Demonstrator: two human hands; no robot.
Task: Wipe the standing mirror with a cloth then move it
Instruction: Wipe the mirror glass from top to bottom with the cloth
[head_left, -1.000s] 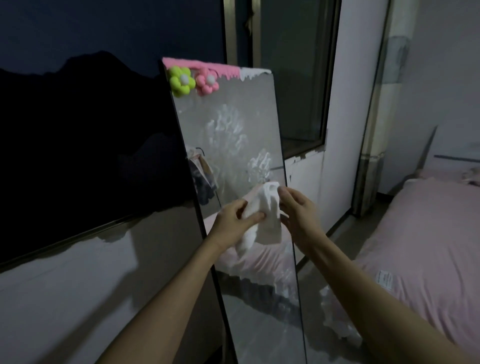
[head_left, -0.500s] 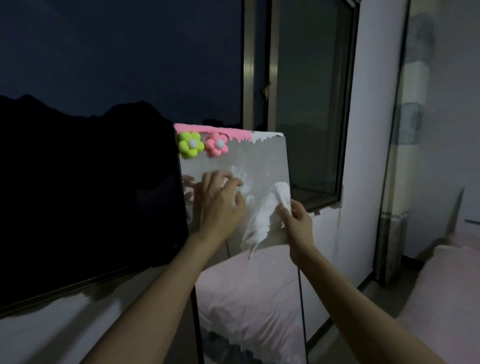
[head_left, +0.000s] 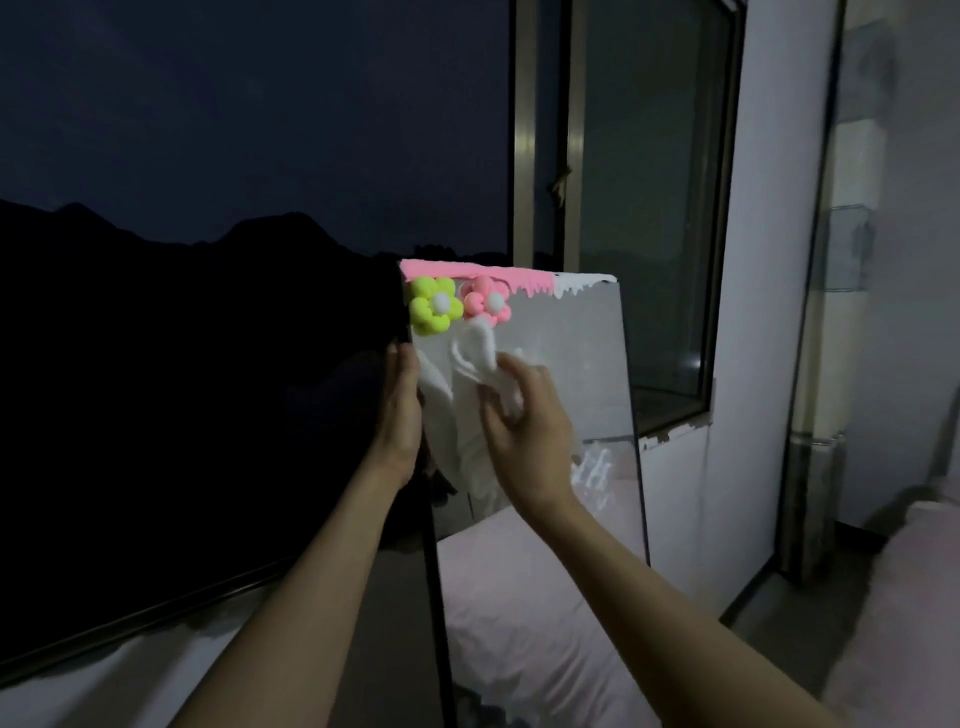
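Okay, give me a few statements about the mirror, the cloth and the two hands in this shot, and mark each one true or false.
1. The right hand grips the white cloth against the mirror. True.
2. The left hand holds the cloth too. False: it grips the mirror's left edge.
3. A yellow flower and a pink flower sit at the mirror's top left corner. True.
4. The mirror lies flat on the bed. False: it stands upright beside the window.

The floor (head_left: 753, 618) shows as a dim strip at the lower right, with the mirror (head_left: 571, 389) standing on it. Right of it is a pink bed (head_left: 909, 597).
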